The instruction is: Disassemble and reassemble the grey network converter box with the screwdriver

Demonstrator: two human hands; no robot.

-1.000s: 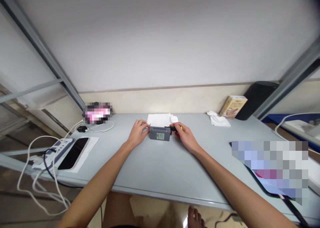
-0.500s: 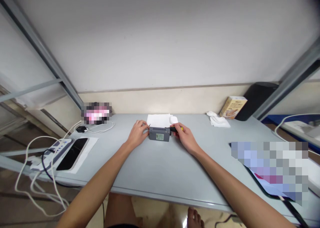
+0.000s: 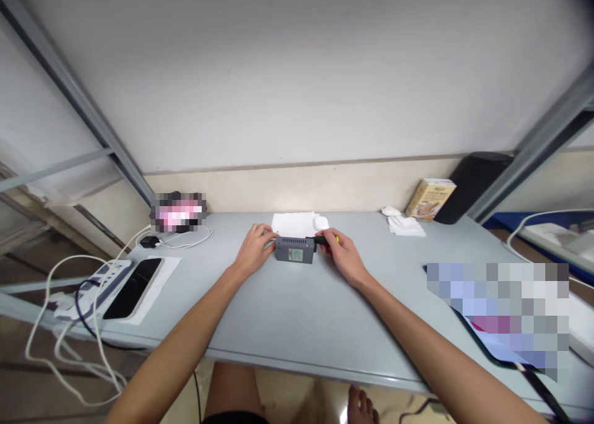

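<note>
A small grey metal box (image 3: 283, 253) with a row of vent slots and a pale label stands on its long edge on the desk. My left hand (image 3: 254, 249) is closed on its left end, fingers against the side and behind it. My right hand (image 3: 342, 254) grips a screwdriver (image 3: 321, 240) with a black and yellow handle. The tool lies roughly level, pointing at the box's upper right corner. Its tip is too small and hidden to make out. Behind the box lies a white sheet of paper (image 3: 293, 223).
To the left lie a phone (image 3: 133, 289), a power strip (image 3: 104, 281), looped white cables and a black plug (image 3: 149, 241). Crumpled tissue (image 3: 404, 225), a yellow carton (image 3: 430, 199) and a black speaker-like cylinder (image 3: 477, 186) stand back right. A blurred-out tablet (image 3: 494, 343) lies front right.
The whole view shifts very slightly. Both hands, the box and the screwdriver keep nearly the same places and grips.
</note>
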